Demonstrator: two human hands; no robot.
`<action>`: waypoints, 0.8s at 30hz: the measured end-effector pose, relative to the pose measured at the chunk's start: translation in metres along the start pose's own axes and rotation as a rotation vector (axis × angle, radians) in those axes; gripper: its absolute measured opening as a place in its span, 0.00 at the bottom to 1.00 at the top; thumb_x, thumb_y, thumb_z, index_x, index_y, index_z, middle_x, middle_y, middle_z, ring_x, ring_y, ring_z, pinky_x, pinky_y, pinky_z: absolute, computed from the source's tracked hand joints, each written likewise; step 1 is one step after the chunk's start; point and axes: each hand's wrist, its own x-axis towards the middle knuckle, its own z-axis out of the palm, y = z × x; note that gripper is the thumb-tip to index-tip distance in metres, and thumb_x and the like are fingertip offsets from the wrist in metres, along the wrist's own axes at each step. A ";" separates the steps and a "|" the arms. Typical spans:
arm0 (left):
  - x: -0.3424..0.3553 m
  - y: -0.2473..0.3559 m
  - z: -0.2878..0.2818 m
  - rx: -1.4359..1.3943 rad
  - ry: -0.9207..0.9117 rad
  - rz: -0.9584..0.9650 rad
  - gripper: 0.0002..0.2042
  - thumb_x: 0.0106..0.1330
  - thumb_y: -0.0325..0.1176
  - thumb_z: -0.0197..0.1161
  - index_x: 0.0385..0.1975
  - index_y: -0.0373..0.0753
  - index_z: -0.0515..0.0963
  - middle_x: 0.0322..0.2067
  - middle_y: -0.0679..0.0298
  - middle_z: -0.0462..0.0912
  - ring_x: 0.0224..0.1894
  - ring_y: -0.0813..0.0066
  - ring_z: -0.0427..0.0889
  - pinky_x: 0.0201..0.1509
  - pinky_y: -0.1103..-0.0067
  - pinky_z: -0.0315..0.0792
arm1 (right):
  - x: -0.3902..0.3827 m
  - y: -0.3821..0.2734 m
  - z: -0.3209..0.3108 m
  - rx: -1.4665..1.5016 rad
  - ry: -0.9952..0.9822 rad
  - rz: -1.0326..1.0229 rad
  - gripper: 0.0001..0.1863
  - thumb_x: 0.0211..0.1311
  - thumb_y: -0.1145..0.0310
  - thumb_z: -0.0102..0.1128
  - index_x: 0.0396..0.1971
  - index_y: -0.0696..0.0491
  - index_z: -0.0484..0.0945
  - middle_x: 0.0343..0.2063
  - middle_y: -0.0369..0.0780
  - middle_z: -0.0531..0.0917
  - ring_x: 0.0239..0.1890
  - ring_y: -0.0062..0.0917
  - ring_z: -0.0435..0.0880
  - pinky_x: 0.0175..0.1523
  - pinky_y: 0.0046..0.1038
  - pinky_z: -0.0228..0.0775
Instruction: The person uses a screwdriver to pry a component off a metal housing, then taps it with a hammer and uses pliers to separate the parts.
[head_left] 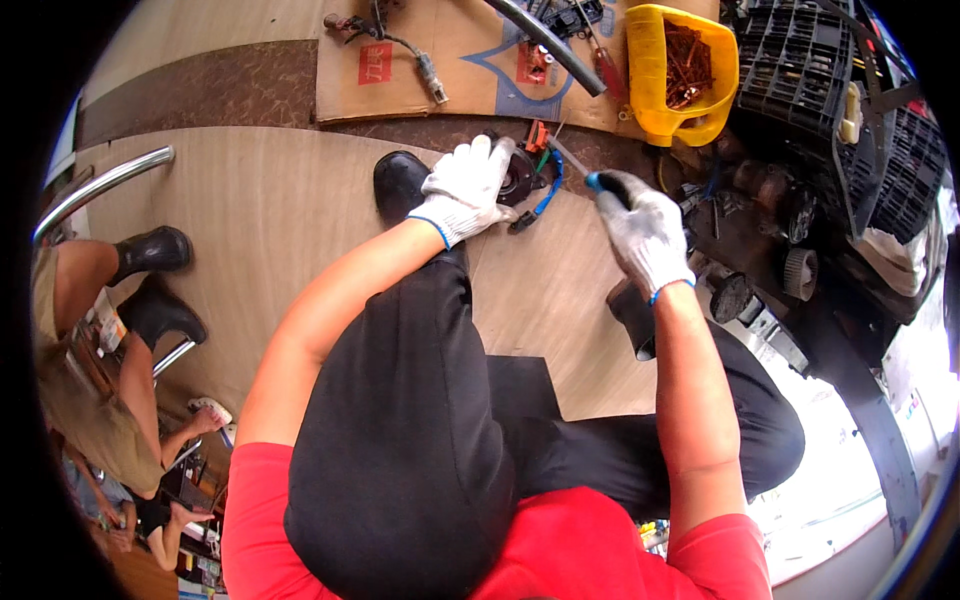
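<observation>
My left hand (465, 190), in a white work glove, is closed around the side of a dark round part (519, 180) on the floor beside my boot (397, 186). An orange connector (537, 136) and a blue sleeved wire (549, 192) stick out from this part, along with a short green wire. Its underside is hidden. My right hand (642, 230), gloved too, grips a screwdriver (571, 158) by its blue handle. The thin metal shaft points up and left and reaches to the orange connector; whether its tip touches cannot be made out.
Flattened cardboard (450, 70) lies ahead with a cable harness (427, 72) on it. A yellow cut-open jug (645, 75) holds copper-coloured scraps. Black plastic crates (795, 60) and loose machine parts crowd the right. At left are another person's boots (155, 252) and a metal tube (105, 190).
</observation>
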 end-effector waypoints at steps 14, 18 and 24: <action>0.000 0.001 -0.001 0.021 -0.002 0.010 0.46 0.49 0.50 0.82 0.68 0.40 0.68 0.55 0.47 0.75 0.54 0.47 0.81 0.56 0.59 0.79 | 0.012 0.035 0.003 -0.092 0.107 0.058 0.16 0.70 0.60 0.59 0.51 0.50 0.86 0.46 0.51 0.88 0.51 0.47 0.86 0.57 0.39 0.77; -0.002 0.002 -0.002 0.035 -0.018 -0.001 0.47 0.49 0.51 0.81 0.69 0.40 0.67 0.56 0.47 0.74 0.54 0.47 0.80 0.56 0.59 0.78 | 0.002 0.025 -0.005 -0.020 -0.021 0.007 0.17 0.69 0.60 0.59 0.52 0.51 0.86 0.45 0.51 0.88 0.52 0.47 0.86 0.57 0.39 0.77; 0.002 0.004 -0.003 0.039 -0.035 -0.007 0.48 0.49 0.51 0.81 0.69 0.40 0.66 0.56 0.47 0.74 0.55 0.47 0.79 0.57 0.60 0.78 | 0.002 0.014 0.014 -0.078 -0.079 -0.065 0.17 0.69 0.61 0.58 0.51 0.52 0.86 0.44 0.53 0.87 0.50 0.50 0.86 0.56 0.43 0.77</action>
